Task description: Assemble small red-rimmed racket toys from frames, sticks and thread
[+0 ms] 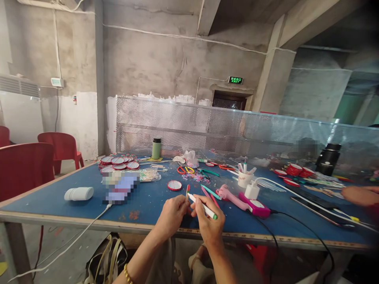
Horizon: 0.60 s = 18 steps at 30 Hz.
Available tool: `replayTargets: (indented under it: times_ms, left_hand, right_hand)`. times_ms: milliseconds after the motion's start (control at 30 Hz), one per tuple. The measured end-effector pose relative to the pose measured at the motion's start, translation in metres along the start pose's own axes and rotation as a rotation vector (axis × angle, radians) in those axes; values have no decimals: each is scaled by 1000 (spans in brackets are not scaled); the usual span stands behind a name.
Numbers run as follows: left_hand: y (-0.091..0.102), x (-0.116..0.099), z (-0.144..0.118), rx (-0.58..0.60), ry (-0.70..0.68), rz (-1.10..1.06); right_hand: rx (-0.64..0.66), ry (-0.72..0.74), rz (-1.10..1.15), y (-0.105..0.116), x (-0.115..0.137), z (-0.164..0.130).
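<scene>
My left hand (171,213) is closed, pinching a thin flat stick (187,191) upright near the table's front edge. Red and green colour shows on the stick's upper part. In my right hand (211,223) is a white marker pen (209,211) with a green end, its tip pointing up and left, close beside the stick. Whether tip and stick touch, I cannot tell. Just beyond my hands lies a round white disc with a red rim (174,185). Pink and teal pens (211,193) lie past my right hand.
A pink glue gun (232,197), magenta box (257,207) and paper cup of pens (245,179) stand right. Scissors (185,170) lie behind. Left are a white bottle (79,193) and red-rimmed discs (119,166). Cables cross both sides. Another person's hand (357,195) is far right.
</scene>
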<state>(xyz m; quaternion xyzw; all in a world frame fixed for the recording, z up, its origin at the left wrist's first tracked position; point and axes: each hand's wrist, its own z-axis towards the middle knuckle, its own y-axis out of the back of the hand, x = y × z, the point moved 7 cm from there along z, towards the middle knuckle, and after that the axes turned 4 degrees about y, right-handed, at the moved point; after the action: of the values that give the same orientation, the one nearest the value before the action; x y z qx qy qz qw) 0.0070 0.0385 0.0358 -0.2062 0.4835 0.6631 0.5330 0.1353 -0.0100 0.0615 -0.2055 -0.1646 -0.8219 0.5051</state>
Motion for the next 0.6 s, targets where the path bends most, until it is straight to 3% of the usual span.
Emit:
replayTargets:
  times_ms: [600]
  left_hand:
    - [-1,1,0,-2,-1,-7]
  right_hand:
    - [-2,-17,17,1,1,0]
